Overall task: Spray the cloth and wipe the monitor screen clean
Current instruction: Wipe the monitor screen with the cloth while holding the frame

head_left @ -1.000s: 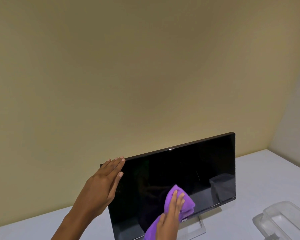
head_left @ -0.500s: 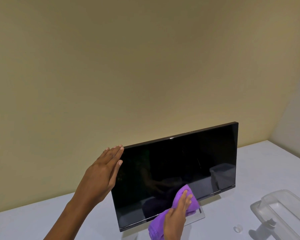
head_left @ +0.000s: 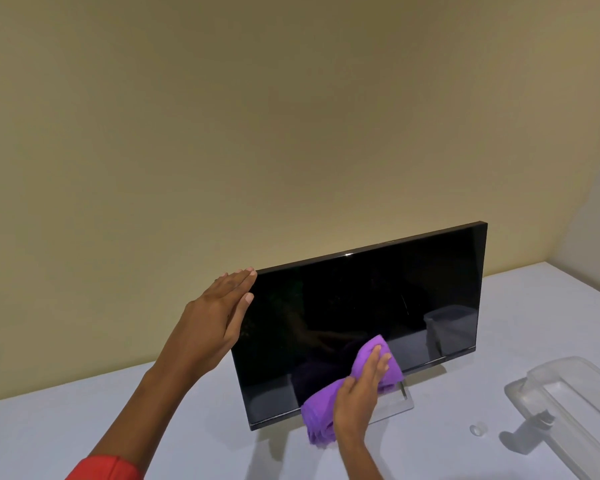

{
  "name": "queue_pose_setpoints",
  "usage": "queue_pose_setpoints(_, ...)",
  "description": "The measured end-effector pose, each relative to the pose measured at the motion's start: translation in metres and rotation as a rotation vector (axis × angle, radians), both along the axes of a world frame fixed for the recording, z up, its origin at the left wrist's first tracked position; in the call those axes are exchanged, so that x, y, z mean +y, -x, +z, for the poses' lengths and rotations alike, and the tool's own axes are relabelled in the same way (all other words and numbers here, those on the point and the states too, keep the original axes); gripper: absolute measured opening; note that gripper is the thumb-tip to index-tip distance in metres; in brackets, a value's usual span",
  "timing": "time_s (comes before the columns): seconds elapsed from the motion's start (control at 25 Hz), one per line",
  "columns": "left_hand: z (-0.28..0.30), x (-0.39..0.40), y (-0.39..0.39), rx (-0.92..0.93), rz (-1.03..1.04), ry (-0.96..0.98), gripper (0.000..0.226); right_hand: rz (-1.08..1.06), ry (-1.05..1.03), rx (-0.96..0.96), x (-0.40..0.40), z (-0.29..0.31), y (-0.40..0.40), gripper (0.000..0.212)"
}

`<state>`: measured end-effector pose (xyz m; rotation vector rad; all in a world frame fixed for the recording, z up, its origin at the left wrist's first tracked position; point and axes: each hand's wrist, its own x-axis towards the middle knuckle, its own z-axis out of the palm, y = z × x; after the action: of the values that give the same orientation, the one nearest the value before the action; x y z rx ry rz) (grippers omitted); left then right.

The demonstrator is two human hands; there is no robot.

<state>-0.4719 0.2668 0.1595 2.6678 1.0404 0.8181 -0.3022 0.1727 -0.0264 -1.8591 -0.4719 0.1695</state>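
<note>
A black monitor (head_left: 361, 306) stands on a white table, its dark screen facing me. My left hand (head_left: 219, 320) lies flat against the monitor's upper left edge, fingers straight and together. My right hand (head_left: 359, 393) presses a bunched purple cloth (head_left: 321, 414) against the lower middle of the screen, over the bottom bezel. The cloth hangs down past the bezel in front of the stand. No spray bottle is clearly in view.
The white table (head_left: 118, 410) runs along a beige wall. A clear plastic container (head_left: 568, 396) sits at the right, with a small clear cap (head_left: 477, 429) on the table beside it. The monitor's flat stand (head_left: 404, 401) shows under the screen.
My right hand slid the cloth down and to the right across the lower screen to the bottom bezel. The view tilted, so the monitor sits higher in frame. My left hand stays on the edge.
</note>
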Motion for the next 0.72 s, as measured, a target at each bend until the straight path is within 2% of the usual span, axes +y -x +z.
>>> queue_pose_setpoints(0.16,0.002,-0.001,0.003,0.01,-0.034,0.001,0.052,-0.015,0.109,0.069,-0.005,-0.002,0.002,0.067)
queue_pose_setpoints(0.24,-0.001,-0.002,0.007,0.017,-0.019,-0.01,0.053,0.102,0.171,0.081,-0.014,-0.004,0.023,0.068)
queue_pose_setpoints(0.32,-0.003,-0.002,0.01,-0.003,0.007,-0.011,0.053,0.12,0.059,0.082,-0.014,-0.015,0.047,0.061)
queue_pose_setpoints(0.36,-0.004,-0.002,0.011,-0.017,0.013,-0.006,0.052,0.195,0.137,-0.053,-0.017,-0.025,0.05,0.055)
queue_pose_setpoints(0.4,-0.004,-0.002,0.011,-0.03,0.015,0.002,0.052,0.126,0.342,-0.362,-0.015,-0.025,0.049,0.052)
queue_pose_setpoints(0.44,-0.003,-0.002,0.011,-0.041,0.014,0.014,0.051,0.236,0.365,-0.45,-0.017,-0.031,0.057,0.057)
queue_pose_setpoints(0.48,-0.002,-0.001,0.011,-0.048,0.012,0.023,0.051,0.487,0.277,-0.407,-0.018,-0.034,0.059,0.071)
queue_pose_setpoints(0.52,-0.002,-0.001,0.011,-0.05,0.011,0.028,0.051,0.583,0.471,-0.615,-0.02,-0.037,0.055,0.084)
queue_pose_setpoints(0.56,-0.001,0.0,0.011,-0.05,0.012,0.026,0.05,0.543,0.543,-0.824,-0.021,-0.034,0.051,0.093)
queue_pose_setpoints(0.6,-0.001,0.0,0.012,-0.048,0.014,0.023,0.05,0.536,0.539,-0.952,-0.024,-0.026,0.039,0.095)
queue_pose_setpoints(0.64,-0.001,0.0,0.012,-0.046,0.016,0.021,0.049,0.555,0.535,-1.019,-0.021,-0.021,0.02,0.094)
queue_pose_setpoints(0.72,-0.003,0.0,0.012,-0.053,0.015,0.025,0.049,0.495,0.525,-1.034,-0.026,-0.018,-0.017,0.087)
